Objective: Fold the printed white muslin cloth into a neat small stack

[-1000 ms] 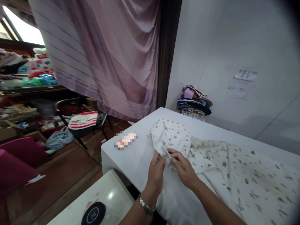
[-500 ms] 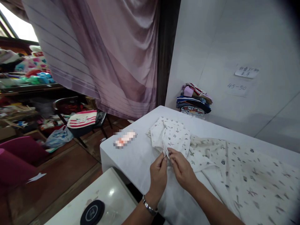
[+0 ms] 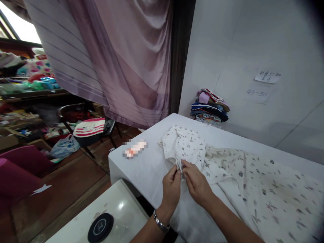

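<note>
A white printed garment (image 3: 191, 143) with small dark motifs lies bunched on the white-covered table (image 3: 144, 168). My left hand (image 3: 172, 184), with a metal band at its wrist, pinches the garment's near edge between thumb and fingers. Close beside it, my right hand (image 3: 196, 182) is closed on the same edge, the fingertips of both hands almost meeting. Just what part of the edge lies between the fingers is too small to make out. To the right, more cloth with the same print (image 3: 273, 189) spreads over the table.
A stack of folded clothes (image 3: 210, 106) stands at the table's back edge by the wall. A blurred pinkish item (image 3: 135, 149) lies at the left corner. In front is a white surface with a round black object (image 3: 100, 227). A chair (image 3: 88, 131) stands left.
Both hands stay at the garment's edge with almost no movement. The view has shifted very slightly.
</note>
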Tool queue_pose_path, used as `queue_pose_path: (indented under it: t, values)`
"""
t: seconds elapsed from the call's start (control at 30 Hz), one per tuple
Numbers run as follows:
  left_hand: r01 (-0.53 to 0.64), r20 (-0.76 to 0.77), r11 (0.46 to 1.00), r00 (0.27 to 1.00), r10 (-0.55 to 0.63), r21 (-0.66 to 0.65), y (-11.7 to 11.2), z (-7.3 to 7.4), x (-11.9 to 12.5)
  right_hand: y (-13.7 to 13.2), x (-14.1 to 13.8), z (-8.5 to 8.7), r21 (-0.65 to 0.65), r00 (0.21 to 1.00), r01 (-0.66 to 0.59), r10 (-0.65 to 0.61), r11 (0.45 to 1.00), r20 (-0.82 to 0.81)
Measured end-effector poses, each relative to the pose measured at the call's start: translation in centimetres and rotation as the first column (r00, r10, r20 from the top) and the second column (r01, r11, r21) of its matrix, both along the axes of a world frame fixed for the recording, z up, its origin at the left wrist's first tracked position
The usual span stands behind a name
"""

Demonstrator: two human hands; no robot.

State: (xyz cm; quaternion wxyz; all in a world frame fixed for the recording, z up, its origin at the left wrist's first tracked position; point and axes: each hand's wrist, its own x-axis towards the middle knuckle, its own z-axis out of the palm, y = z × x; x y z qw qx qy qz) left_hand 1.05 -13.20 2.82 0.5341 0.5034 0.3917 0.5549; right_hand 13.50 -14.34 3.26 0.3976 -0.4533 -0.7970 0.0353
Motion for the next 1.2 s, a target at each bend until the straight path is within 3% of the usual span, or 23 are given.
queue_pose_path:
  t: [0.17,0.4,0.53,0.67,0.77,0.87,1.07,1.2]
  values:
    - [0.068,0.147,0.991,0.988,-0.051,-0.116,-0.1,0.3,0.1,0.1,-0.2,-0.4,0.008,0.997,0.048,-0.048,0.999,0.067]
    - [0.058,0.279,0.953,0.960,0.029,-0.297,0.7,-0.5,0.5,-0.2,-1.1,-0.5,-0.043,0.989,0.042,-0.035,0.998,0.147]
    - [0.017,0.215,0.963,0.976,0.043,-0.270,0.9,-0.9,0.0,-0.3,-0.4,-0.6,-0.160,0.999,-0.018,0.023,0.987,0.028]
    - [-0.034,-0.037,0.995,0.999,0.030,-0.094,0.5,-1.5,-0.9,1.1,1.8,-0.8,-0.240,0.974,-0.001,-0.053,0.971,-0.220]
    - [0.017,-0.178,0.998,0.984,-0.008,0.054,0.3,-2.3,-1.6,3.6,3.9,-0.4,-0.294,0.938,0.029,-0.127,0.955,-0.321]
    - [0.069,-0.265,0.985,0.964,-0.025,0.161,0.2,-3.2,-2.1,7.4,5.7,0.6,-0.373,0.930,0.104,-0.223,0.922,-0.292]
    - [0.089,-0.265,0.969,0.964,-0.026,0.229,0.1,-4.3,-2.2,17.5,6.5,2.9,-0.479,0.942,0.334,-0.296,0.812,0.156]
    - [0.057,-0.247,0.959,0.969,0.014,0.276,0.0,-5.2,-1.6,23.6,4.9,3.1,-0.496,0.905,0.415,-0.291,0.763,0.309]
